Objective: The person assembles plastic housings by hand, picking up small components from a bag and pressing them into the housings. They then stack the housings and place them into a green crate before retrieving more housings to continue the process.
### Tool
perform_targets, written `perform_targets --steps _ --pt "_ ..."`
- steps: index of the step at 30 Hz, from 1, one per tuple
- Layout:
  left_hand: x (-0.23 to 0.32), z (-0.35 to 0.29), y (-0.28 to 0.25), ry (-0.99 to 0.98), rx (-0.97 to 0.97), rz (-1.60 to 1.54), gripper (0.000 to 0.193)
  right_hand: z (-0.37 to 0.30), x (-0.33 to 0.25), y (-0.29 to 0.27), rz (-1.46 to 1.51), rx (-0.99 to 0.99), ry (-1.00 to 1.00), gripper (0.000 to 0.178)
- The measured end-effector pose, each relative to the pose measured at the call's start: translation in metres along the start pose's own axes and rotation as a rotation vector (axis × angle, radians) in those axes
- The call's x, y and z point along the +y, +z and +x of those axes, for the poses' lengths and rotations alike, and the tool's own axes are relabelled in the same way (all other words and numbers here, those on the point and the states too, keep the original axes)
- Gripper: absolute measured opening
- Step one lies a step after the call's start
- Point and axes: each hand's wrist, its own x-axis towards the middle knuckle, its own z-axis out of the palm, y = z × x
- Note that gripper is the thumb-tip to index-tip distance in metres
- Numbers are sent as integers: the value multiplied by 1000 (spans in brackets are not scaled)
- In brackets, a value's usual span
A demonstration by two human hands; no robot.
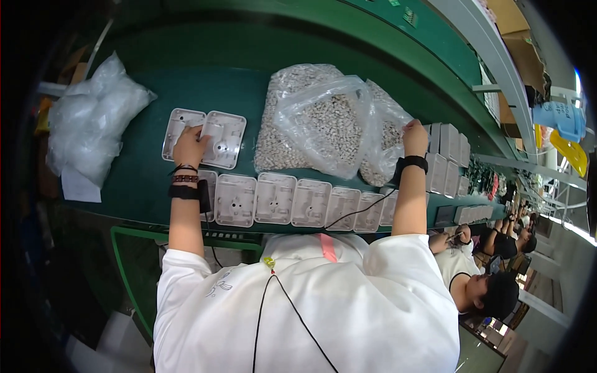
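My left hand (191,148) is over two shallow white plastic housings lying side by side at the left of the bench. Its fingers are curled at the left edge of the right-hand housing (229,133), and the palm partly hides the left-hand housing (186,116). My right hand (415,137) is closed at the right edge of a clear plastic bag (390,133) of small beige pieces; the fingertips seem to pinch the film. A larger open bag (292,133) of the same pieces lies to its left. Both wrists wear black bands.
A row of white housings (274,199) lines the bench's near edge, with stacked housings (438,161) at the right. A bulging clear bag (93,118) stands at the far left. A black cable (354,214) crosses the row. Other people (472,286) sit along the bench to the right.
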Motion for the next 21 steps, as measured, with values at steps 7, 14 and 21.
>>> perform_targets --steps 7,14,21 --pt "9 0 4 10 12 -28 29 3 11 17 -79 34 -58 11" --pt "11 -2 4 -4 0 2 29 -4 27 14 82 82 -210 12" --pt "8 -3 7 31 -46 -51 35 -28 20 -9 -74 220 -147 9"
